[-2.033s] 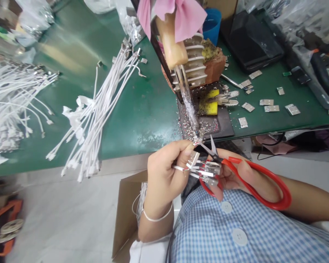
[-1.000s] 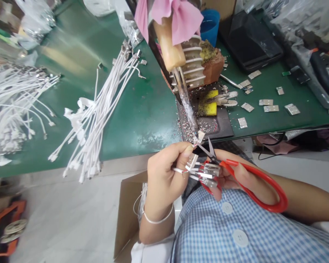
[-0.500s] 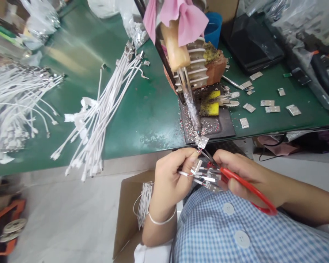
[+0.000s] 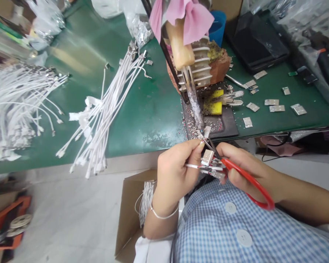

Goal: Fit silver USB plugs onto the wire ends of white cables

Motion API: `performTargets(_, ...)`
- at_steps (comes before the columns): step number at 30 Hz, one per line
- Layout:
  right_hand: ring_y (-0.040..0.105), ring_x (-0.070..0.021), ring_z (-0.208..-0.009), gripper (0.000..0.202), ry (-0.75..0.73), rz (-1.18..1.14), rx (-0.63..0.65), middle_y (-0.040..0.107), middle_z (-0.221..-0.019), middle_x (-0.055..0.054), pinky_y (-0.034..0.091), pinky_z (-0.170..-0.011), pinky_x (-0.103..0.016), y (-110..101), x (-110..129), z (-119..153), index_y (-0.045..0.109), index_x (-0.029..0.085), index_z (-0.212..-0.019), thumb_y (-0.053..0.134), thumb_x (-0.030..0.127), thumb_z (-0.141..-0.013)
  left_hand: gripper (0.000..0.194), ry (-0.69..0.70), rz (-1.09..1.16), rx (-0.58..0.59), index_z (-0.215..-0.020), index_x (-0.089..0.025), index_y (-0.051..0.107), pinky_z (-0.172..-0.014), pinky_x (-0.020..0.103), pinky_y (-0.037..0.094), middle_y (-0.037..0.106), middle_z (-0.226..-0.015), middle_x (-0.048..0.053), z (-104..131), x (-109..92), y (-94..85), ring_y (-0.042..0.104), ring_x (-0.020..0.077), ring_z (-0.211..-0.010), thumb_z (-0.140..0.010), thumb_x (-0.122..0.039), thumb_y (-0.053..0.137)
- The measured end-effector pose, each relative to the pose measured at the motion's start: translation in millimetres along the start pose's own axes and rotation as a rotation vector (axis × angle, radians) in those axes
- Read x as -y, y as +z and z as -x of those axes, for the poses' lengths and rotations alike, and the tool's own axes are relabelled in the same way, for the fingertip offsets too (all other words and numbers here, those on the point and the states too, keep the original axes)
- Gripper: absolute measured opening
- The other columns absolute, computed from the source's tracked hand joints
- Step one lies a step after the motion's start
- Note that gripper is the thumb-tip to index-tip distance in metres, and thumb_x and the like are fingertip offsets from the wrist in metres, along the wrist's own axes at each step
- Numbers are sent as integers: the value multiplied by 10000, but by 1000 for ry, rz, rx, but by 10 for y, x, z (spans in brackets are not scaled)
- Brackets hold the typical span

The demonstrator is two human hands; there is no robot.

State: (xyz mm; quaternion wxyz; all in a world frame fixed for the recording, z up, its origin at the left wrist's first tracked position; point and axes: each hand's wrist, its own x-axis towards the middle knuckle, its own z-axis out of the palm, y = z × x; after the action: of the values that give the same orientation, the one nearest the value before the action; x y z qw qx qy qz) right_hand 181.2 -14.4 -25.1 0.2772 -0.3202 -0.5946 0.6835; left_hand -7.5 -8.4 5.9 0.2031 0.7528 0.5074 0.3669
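Since 1 second ago, the blades of the scissors [image 4: 242, 173] have drawn closer together, now right by the left hand's [image 4: 178, 168] fingertips. The right hand [image 4: 242, 164] curls round their red handles; the left, pinched closed, grips white cables [image 4: 192, 166], their metal plugs [image 4: 207, 157] pointing right. Just beyond is the soldering iron's [image 4: 192, 95] tip. Farther out on the worktop [image 4: 131, 124], a cable bundle [image 4: 109, 109] lies left, loose plugs [image 4: 276, 108] right.

Red-handled scissors [image 4: 242, 174] slanted, partly over bunched white cables [image 4: 192, 166], metal plugs [image 4: 207, 157] bare.
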Motion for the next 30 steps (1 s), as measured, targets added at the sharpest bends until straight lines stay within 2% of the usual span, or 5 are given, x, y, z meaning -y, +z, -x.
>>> performTargets(6, 391, -108, -522, 539, 8, -14, 14, 479, -643, 13, 293, -428, -229, 3, 29, 9, 420, 225, -876, 340, 757, -906, 116, 17, -8, -4, -920, -170, 705, -653, 216, 559, 774, -820, 32, -12, -13, -11, 714, 124, -701, -941, -168, 590)
performTargets(14, 386, -107, -534, 552, 48, 2, -58, 484, -648, 9, 277, -441, -232, 39, 81, 21, 437, 220, -864, 355, 765, -898, 109, 62, 23, -3, -909, -150, 694, -640, 180, 534, 762, -791, 27, -28, 37, 1, 691, 98, -669, -939, -160, 590)
performTargets(19, 373, -100, -518, 538, 9, -8, -25, 471, -641, 21, 280, -431, -224, 21, 57, 12, 435, 219, -872, 376, 752, -901, 114, 55, 10, -19, -911, -152, 698, -607, 177, 520, 739, -737, 7, -25, 30, 5, 659, 87, -620, -946, -185, 593)
performTargets(24, 374, -96, -545, 592, 77, -5, -65, 481, -672, 19, 281, -458, -231, 38, 108, 15, 430, 214, -849, 360, 801, -867, 118, 71, 5, -27, -909, -151, 698, -614, 180, 524, 748, -759, 12, -22, 42, 11, 665, 89, -627, -947, -184, 591)
performTargets(30, 365, -88, -535, 584, 69, -10, -57, 477, -668, 29, 279, -453, -223, 36, 104, 15, 432, 213, -865, 393, 796, -862, 119, 77, 9, -38, -904, -154, 698, -593, 178, 517, 739, -736, 7, -30, 40, 14, 658, 88, -617, -948, -188, 593)
